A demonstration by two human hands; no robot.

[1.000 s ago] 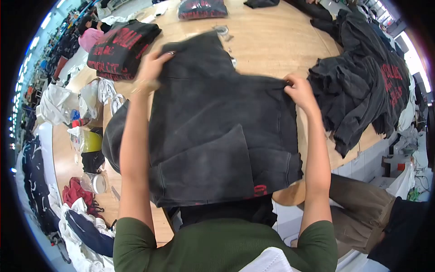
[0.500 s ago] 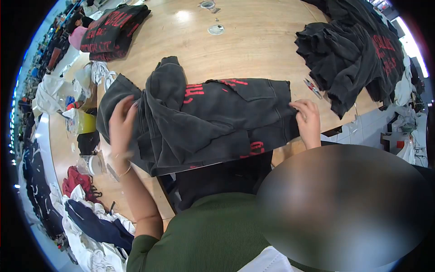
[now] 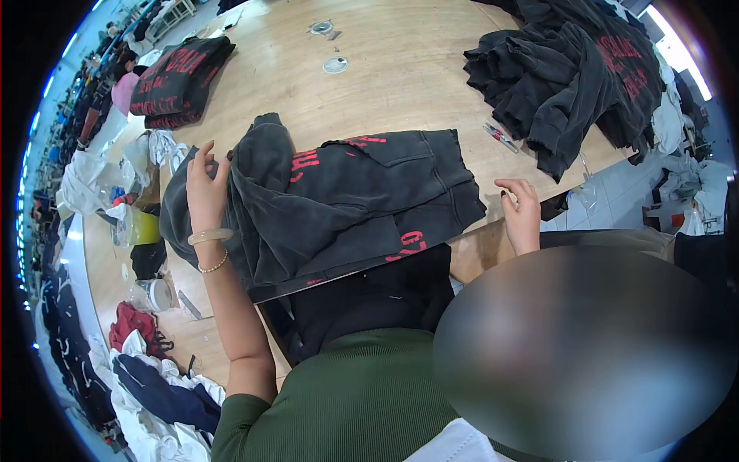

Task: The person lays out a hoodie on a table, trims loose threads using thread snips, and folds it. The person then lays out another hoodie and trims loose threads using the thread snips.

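Observation:
A dark grey hoodie (image 3: 346,189) with red lettering lies folded across the near edge of the table, hood toward the left. My left hand (image 3: 206,183) is over its left end, fingers spread and slightly bent; whether they touch the cloth is hard to tell. Just right of the garment's raw-looking right end, my right hand (image 3: 521,209) is in the air. Its fingers are loosely curved and apart, with nothing visible in them. Small red-handled snips (image 3: 500,137) lie on the table beyond that hand.
A folded stack of similar garments (image 3: 178,85) sits far left, and a loose dark pile (image 3: 554,92) covers the right side. Along the left are a yellow-filled container (image 3: 140,229), a clear jar (image 3: 158,295), red cloth (image 3: 132,327) and a navy-and-white heap (image 3: 165,393).
My right hand has come away from the hoodie's right end, leaving a gap. My left hand has shifted slightly up over the left end. The whole view has also turned.

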